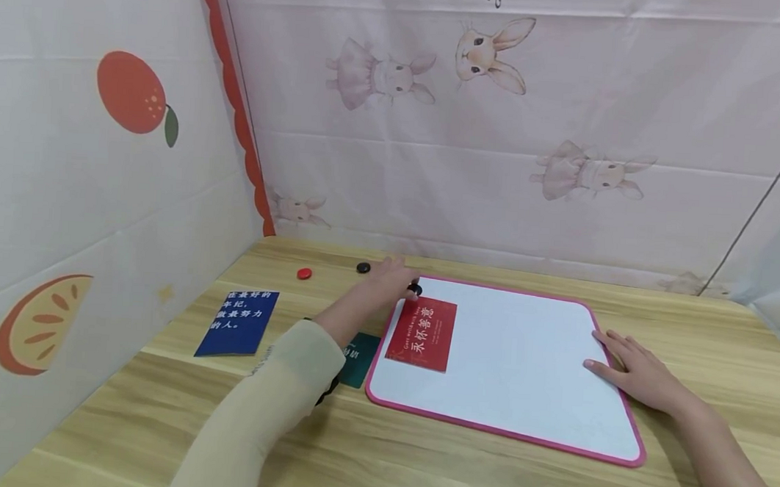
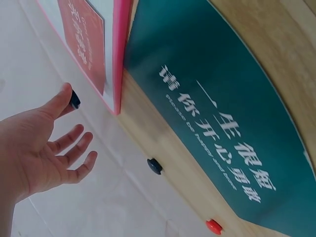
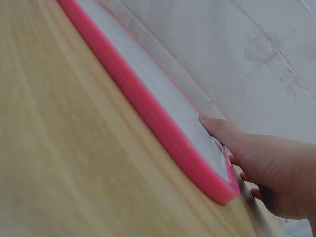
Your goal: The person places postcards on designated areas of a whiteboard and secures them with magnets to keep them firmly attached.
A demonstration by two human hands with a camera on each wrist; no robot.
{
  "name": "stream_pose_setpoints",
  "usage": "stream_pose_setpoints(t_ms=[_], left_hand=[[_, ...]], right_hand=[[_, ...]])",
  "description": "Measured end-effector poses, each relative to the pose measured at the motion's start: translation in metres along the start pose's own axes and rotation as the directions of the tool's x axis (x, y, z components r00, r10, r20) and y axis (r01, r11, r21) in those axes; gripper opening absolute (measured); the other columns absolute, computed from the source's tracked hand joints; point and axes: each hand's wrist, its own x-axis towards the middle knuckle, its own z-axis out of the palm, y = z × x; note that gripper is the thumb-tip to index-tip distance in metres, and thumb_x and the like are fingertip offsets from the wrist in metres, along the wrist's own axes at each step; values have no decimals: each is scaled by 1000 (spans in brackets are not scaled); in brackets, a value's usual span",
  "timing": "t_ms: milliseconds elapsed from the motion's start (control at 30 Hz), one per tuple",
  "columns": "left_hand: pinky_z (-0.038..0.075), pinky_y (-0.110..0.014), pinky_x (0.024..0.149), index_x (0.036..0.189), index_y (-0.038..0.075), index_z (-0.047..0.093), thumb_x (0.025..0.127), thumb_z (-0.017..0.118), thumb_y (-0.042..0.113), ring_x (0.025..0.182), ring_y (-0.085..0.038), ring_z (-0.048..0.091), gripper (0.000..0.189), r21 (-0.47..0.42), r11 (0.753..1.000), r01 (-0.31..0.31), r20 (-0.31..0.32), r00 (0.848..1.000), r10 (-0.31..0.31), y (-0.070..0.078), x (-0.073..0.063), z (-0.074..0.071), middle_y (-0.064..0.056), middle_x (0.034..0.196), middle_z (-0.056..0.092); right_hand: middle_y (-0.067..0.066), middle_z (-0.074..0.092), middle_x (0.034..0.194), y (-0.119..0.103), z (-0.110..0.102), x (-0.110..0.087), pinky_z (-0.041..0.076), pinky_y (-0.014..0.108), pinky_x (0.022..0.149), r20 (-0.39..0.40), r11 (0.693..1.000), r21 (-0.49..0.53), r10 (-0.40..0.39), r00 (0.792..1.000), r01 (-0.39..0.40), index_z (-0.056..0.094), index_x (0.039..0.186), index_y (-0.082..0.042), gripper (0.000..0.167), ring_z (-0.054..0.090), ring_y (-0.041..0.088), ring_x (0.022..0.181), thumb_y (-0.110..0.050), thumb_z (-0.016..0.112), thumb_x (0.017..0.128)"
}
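Observation:
My left hand (image 1: pixel 388 282) reaches to the far left corner of a pink-rimmed whiteboard (image 1: pixel 523 353). It pinches a round black magnet (image 2: pixel 75 100) at the thumb tip, while the other fingers are spread loosely. Just below that magnet in the head view, a red card (image 1: pixel 423 335) with white writing lies on the board's left side. My right hand (image 1: pixel 641 374) rests at the board's right edge, its thumb lying on the white surface and its fingers along the pink rim (image 3: pixel 148 106).
Left of the board lie a dark green card (image 1: pixel 360 360), partly hidden by the left forearm, and a blue card (image 1: pixel 239 324). Behind them sit a red magnet (image 1: pixel 304 273) and another black magnet (image 1: pixel 363 268). Printed cloth walls (image 1: pixel 393 185) stand behind and left of the wooden table.

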Motion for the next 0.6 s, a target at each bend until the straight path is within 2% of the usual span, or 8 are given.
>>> stream_pose_setpoints(t_ms=[233, 433, 600], left_hand=[[44, -38, 84, 125, 20, 57, 86, 63, 37, 105, -23, 46, 43, 6, 1000, -21, -28, 999, 21, 5, 6, 5, -8, 114, 51], [42, -42, 88, 125, 21, 57, 85, 65, 37, 108, -24, 44, 45, -13, 1000, -16, -8, 1000, 16, 12, 10, 6, -7, 118, 49], [42, -43, 87, 122, 21, 59, 85, 64, 38, 105, -23, 47, 41, 13, 1000, -11, -4, 1000, 11, 17, 14, 8, -6, 114, 50]], right_hand=[[38, 19, 138, 0, 0, 1, 10, 72, 90, -1, 1000, -3, 2, 1000, -2, 26, 140, 7, 75, 9, 57, 124, -43, 53, 90], [38, 20, 137, -2, 1, 1, 10, 72, 90, -2, 1000, -6, 7, 1000, -7, 27, 139, 7, 74, 10, 56, 124, -43, 52, 91], [38, 20, 137, -3, 1, 0, 11, 72, 90, -2, 1000, -2, 9, 1000, -9, 27, 140, 6, 74, 10, 56, 124, -42, 53, 90]])
